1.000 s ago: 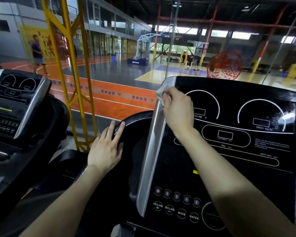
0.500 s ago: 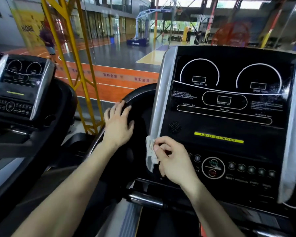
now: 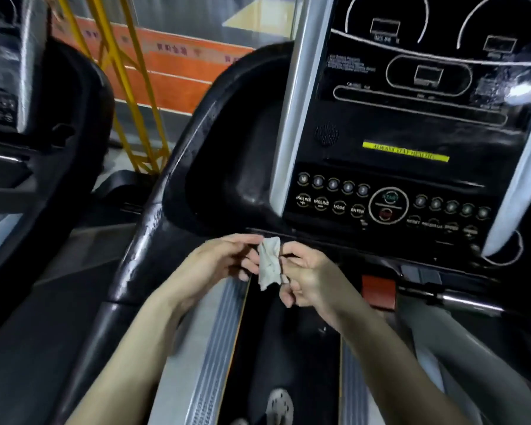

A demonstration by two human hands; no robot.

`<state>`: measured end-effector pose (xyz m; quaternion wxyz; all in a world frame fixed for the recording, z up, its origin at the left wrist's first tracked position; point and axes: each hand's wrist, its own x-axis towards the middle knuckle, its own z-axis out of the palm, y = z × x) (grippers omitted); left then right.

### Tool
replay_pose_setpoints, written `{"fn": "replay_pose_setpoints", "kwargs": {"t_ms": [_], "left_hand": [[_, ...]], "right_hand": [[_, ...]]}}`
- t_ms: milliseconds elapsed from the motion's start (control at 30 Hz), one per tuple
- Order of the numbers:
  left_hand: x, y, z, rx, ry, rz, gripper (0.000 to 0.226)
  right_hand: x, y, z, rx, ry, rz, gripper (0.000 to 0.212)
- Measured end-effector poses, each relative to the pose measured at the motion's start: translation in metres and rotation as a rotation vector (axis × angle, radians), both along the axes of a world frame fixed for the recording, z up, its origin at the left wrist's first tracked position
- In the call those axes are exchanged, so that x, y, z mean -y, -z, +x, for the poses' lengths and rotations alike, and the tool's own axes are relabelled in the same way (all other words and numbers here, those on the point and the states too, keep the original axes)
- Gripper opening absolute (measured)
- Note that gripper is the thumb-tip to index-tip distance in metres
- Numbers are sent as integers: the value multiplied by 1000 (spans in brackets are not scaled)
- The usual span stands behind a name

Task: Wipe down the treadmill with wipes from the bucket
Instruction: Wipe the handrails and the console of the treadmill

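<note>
A crumpled whitish wipe [image 3: 269, 259] hangs upright between my two hands, just below the treadmill console [image 3: 411, 124]. My left hand [image 3: 218, 262] pinches its left side with the fingertips. My right hand [image 3: 307, 276] holds its right side, fingers curled under it. The console is black with silver side strips [image 3: 290, 111], two round dials, a yellow label and a row of buttons around a START key. The black belt [image 3: 276, 348] runs beneath my forearms. No bucket is in view.
A curved black handrail [image 3: 154, 216] rises on the left of the console. A second treadmill [image 3: 16, 75] stands further left. A yellow metal frame [image 3: 126, 84] and an orange court floor lie behind. Grey ribbed side rails [image 3: 215, 348] flank the belt.
My right hand slid the wipe down the silver strip, then came off the console. My left hand left the handrail and joined it on the wipe. The view tilted downward.
</note>
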<state>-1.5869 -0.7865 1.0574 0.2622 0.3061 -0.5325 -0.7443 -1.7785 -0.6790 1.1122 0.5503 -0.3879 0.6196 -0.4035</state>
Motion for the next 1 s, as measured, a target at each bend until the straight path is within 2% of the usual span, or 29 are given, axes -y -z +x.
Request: {"fn": "replay_pose_setpoints", "kwargs": {"t_ms": [200, 333, 467, 667, 800, 1000], "left_hand": [[-45, 17, -2, 34, 28, 4, 18], [-69, 9, 2, 41, -20, -19, 23], [-96, 14, 8, 109, -130, -81, 20], [-159, 40, 4, 178, -111, -177, 20], [-219, 66, 14, 278, -12, -121, 28], [-301, 110, 67, 127, -98, 128, 7]], "right_hand": [[-45, 22, -1, -17, 89, 126, 20], [-74, 30, -3, -2, 102, 74, 27], [-100, 36, 0, 32, 44, 13, 22], [-165, 66, -4, -117, -24, -12, 20], [-209, 97, -8, -269, -86, -44, 25], [-258, 147, 19, -142, -165, -110, 26]]}}
